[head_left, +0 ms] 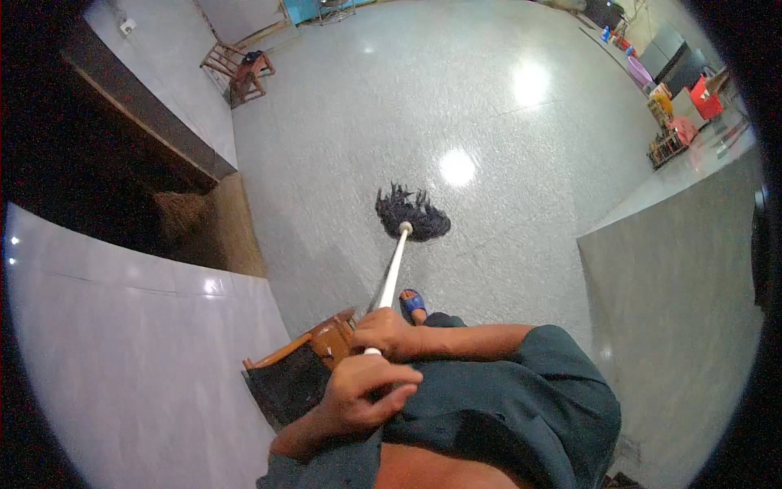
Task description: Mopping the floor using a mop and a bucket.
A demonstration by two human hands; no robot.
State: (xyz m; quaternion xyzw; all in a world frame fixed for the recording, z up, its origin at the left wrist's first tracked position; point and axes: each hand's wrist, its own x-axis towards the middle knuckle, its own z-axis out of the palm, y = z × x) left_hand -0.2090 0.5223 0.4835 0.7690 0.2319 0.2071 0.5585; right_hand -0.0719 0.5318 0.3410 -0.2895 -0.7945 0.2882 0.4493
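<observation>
A mop with a white handle and a dark, stringy head slants away from me, its head spread on the shiny floor. My right hand is wrapped round the upper part of the handle. Closer to my body, my left hand curls over the top end of the same handle, which it mostly hides. One of my feet, in a blue slipper, shows just right of the handle.
The grey floor stretches ahead. A wooden chair with a dark cloth stands close on my left, beside a dark doorway. Wooden stools stand at the far left wall. On the right, a counter bears baskets and containers.
</observation>
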